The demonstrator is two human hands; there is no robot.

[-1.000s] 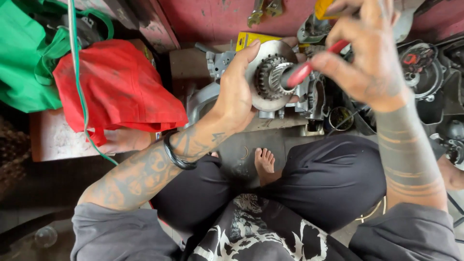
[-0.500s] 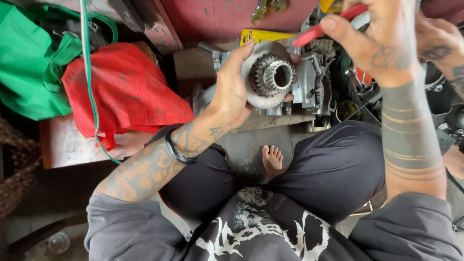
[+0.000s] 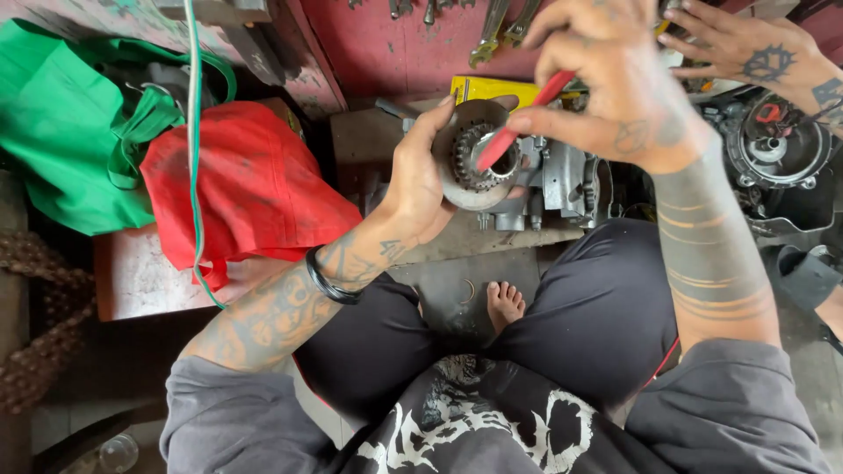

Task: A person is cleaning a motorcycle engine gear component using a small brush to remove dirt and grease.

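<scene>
Two cloth bags, a green one (image 3: 61, 132) and a red one (image 3: 241, 189), lie left of the grey metal engine casing (image 3: 562, 180); before it the left hand (image 3: 421, 180) grips a round grey metal disc with a toothed hub (image 3: 474, 158) by its rim; the right hand (image 3: 615, 83) pinches a red-handled tool (image 3: 518, 127), its tip inside the hub; another person's open hand (image 3: 738, 44) hovers top right.

Single head-worn view, looking steeply down, close over lap and hands (image 3: 518, 132); no second view.
</scene>
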